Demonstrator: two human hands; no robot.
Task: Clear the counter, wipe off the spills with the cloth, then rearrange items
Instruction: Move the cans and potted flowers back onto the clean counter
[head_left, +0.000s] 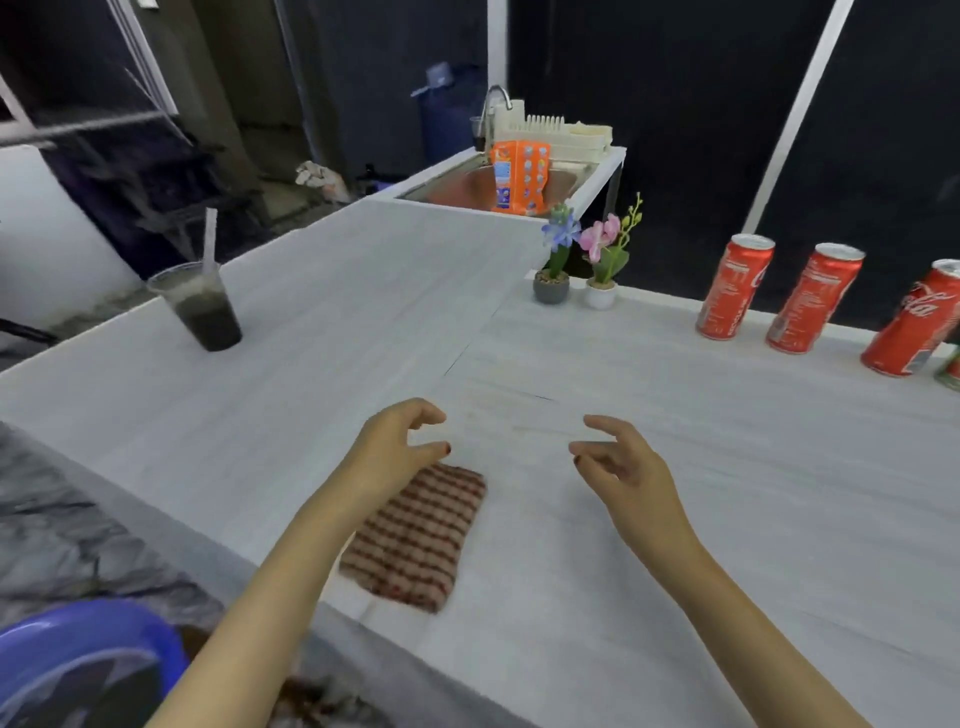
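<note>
Counter (675, 467), white: front edge just beneath the cloth (415, 535); open surface right of and beyond it
Cloth: red-and-cream check, folded oblong, lying flat (left margin hidden by forearm)
Left hand (400, 441): over the cloth's far end, fingers loosely curled, empty
Right hand (618, 462): right of cloth, relaxed, empty
Cup (202, 306): far left of cloth
Cans (735, 286): far right

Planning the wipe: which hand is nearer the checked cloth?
Left. The left hand is at the far end of the cloth; the right hand is off to its right, apart from it.
</note>
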